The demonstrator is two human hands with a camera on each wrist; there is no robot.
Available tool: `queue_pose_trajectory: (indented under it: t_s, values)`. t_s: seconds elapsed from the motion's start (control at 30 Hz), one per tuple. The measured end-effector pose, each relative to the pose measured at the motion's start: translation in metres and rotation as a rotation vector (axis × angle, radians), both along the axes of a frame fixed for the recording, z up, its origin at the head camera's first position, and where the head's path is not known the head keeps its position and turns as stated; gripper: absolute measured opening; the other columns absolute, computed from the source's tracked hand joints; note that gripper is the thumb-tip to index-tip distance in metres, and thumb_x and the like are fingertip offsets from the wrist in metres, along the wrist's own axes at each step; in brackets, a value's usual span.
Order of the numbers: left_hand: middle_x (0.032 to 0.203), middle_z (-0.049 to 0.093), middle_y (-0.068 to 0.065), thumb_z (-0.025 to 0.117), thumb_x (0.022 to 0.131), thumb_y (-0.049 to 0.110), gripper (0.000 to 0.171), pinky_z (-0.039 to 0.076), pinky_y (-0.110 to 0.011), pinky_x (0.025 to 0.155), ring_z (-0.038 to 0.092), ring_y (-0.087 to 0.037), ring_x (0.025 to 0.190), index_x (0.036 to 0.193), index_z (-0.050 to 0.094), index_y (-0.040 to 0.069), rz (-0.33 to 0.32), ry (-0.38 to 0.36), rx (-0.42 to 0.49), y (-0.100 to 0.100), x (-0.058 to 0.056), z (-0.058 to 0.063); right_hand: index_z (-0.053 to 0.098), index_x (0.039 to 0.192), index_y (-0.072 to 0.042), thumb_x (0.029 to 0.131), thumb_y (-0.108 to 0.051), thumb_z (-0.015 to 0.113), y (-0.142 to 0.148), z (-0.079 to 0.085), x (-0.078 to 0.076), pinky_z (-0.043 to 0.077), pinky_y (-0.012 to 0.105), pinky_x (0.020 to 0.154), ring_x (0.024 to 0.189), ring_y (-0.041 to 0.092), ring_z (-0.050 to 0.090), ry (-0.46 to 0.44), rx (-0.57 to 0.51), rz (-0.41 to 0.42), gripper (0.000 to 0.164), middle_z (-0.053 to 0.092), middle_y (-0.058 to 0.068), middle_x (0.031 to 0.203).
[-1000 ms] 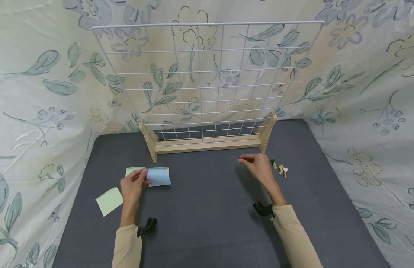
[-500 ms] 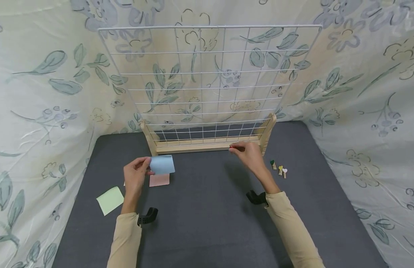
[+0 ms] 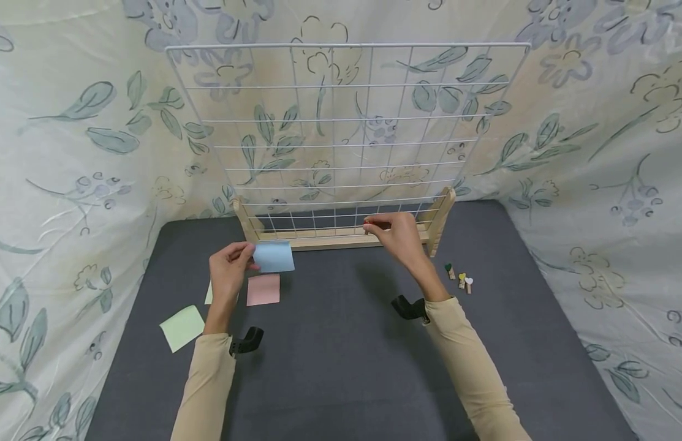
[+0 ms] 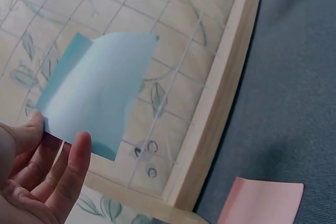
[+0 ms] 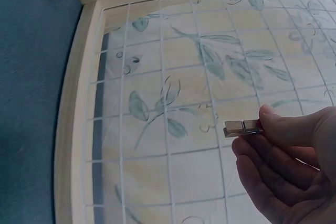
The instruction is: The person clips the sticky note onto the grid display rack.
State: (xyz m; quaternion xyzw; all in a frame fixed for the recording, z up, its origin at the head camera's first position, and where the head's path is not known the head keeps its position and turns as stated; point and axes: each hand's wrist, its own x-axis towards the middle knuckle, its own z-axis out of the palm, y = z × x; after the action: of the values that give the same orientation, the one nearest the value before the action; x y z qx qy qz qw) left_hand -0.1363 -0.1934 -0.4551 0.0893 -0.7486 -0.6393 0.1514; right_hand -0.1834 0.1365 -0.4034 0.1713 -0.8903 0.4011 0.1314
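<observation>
Head: pinching blue note (image 3: 274, 256) in left hand (image 3: 228, 272), left of centre; pinching with right hand (image 3: 398, 237) just right of centre, before wire grid (image 3: 334, 145)

Left wrist: holding blue note between thumb and fingers, left of centre, showing pink note (image 4: 265, 203) at lower right

Right wrist: gripping wooden clothespin (image 5: 241, 128) between thumb and fingers, right of centre

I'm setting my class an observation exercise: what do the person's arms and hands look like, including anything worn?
A plain beige left sleeve and a matching right sleeve reach towards the wrists. A black left wrist device and a black right wrist device jut inward, each angular in shape. The left hand and right hand are bare, without gloves.
</observation>
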Motion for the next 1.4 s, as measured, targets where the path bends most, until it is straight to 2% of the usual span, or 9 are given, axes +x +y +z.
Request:
queue_pose_trajectory:
  t_s: [0.1, 0.2, 0.33, 0.63, 0.8, 0.93, 1.03, 1.27, 1.4]
  values:
    - [0.09, 0.069, -0.021, 0.068, 0.093, 0.01, 0.024, 0.058, -0.019, 0.054, 0.065, -0.007, 0.06, 0.103, 0.068, -0.011, 0.004, 0.025, -0.011, 0.002, -0.004, 0.005, 0.076, 0.102, 0.001, 0.089, -0.012, 0.073, -0.005, 0.008, -0.002, 0.059, 0.041, 0.065, 0.082, 0.028, 0.072, -0.002, -0.02, 0.026, 0.019, 0.074, 0.016, 0.092]
    - [0.093, 0.068, -0.025, 0.068, 0.092, 0.008, 0.022, 0.058, -0.018, 0.054, 0.064, -0.006, 0.06, 0.103, 0.068, -0.011, 0.005, 0.031, -0.018, 0.003, -0.009, 0.014, 0.075, 0.103, 0.002, 0.088, -0.01, 0.073, -0.008, 0.017, -0.006, 0.06, 0.04, 0.069, 0.083, 0.028, 0.072, -0.01, -0.052, 0.058, 0.02, 0.074, 0.017, 0.094]
    - [0.097, 0.067, -0.026, 0.067, 0.093, 0.009, 0.024, 0.06, -0.023, 0.057, 0.064, -0.004, 0.064, 0.105, 0.068, -0.012, -0.01, 0.036, -0.048, 0.004, -0.014, 0.03, 0.074, 0.106, 0.003, 0.088, -0.01, 0.072, -0.01, 0.031, -0.009, 0.059, 0.039, 0.069, 0.086, 0.029, 0.072, -0.025, -0.068, 0.094, 0.022, 0.073, 0.018, 0.097]
    - [0.074, 0.062, -0.004, 0.067, 0.093, 0.011, 0.025, 0.062, -0.034, 0.06, 0.064, -0.012, 0.056, 0.106, 0.068, -0.011, -0.025, 0.063, -0.038, 0.0, -0.02, 0.046, 0.074, 0.107, 0.001, 0.088, -0.01, 0.072, -0.006, 0.051, -0.013, 0.06, 0.039, 0.08, 0.089, 0.028, 0.072, -0.015, -0.115, 0.101, 0.022, 0.073, 0.017, 0.101]
    - [0.085, 0.065, -0.013, 0.067, 0.094, 0.013, 0.028, 0.062, -0.028, 0.062, 0.066, -0.011, 0.062, 0.107, 0.068, -0.011, -0.041, 0.071, -0.043, 0.0, -0.024, 0.052, 0.076, 0.105, 0.0, 0.088, -0.011, 0.073, -0.006, 0.059, -0.014, 0.06, 0.037, 0.076, 0.086, 0.026, 0.072, 0.008, -0.125, 0.099, 0.02, 0.073, 0.016, 0.1]
    - [0.1, 0.065, -0.021, 0.066, 0.094, 0.011, 0.028, 0.061, -0.023, 0.064, 0.065, -0.009, 0.069, 0.11, 0.066, -0.013, -0.044, 0.087, -0.033, 0.002, -0.029, 0.064, 0.076, 0.106, -0.002, 0.089, -0.014, 0.072, -0.011, 0.07, -0.016, 0.057, 0.032, 0.072, 0.088, 0.025, 0.072, 0.018, -0.108, 0.09, 0.021, 0.074, 0.014, 0.099]
    - [0.104, 0.064, -0.018, 0.065, 0.095, 0.01, 0.028, 0.061, -0.023, 0.066, 0.065, -0.009, 0.072, 0.111, 0.066, -0.012, -0.042, 0.091, -0.033, 0.003, -0.032, 0.076, 0.076, 0.106, -0.002, 0.089, -0.015, 0.072, -0.017, 0.08, -0.018, 0.053, 0.028, 0.066, 0.09, 0.023, 0.072, 0.03, -0.101, 0.087, 0.021, 0.074, 0.013, 0.098]
    - [0.094, 0.065, -0.007, 0.066, 0.095, 0.013, 0.029, 0.059, -0.019, 0.063, 0.063, -0.009, 0.069, 0.11, 0.066, -0.011, -0.012, 0.112, -0.028, 0.004, -0.042, 0.104, 0.076, 0.104, 0.0, 0.089, -0.014, 0.073, -0.026, 0.097, -0.023, 0.058, 0.032, 0.075, 0.091, 0.022, 0.072, 0.074, -0.127, 0.114, 0.021, 0.074, 0.013, 0.099]
    - [0.096, 0.067, -0.009, 0.067, 0.094, 0.015, 0.027, 0.058, -0.017, 0.061, 0.064, -0.008, 0.069, 0.11, 0.068, -0.008, 0.015, 0.128, -0.037, 0.005, -0.048, 0.116, 0.076, 0.104, 0.0, 0.088, -0.013, 0.074, -0.031, 0.108, -0.025, 0.058, 0.029, 0.075, 0.089, 0.022, 0.072, 0.088, -0.139, 0.11, 0.021, 0.074, 0.013, 0.098]
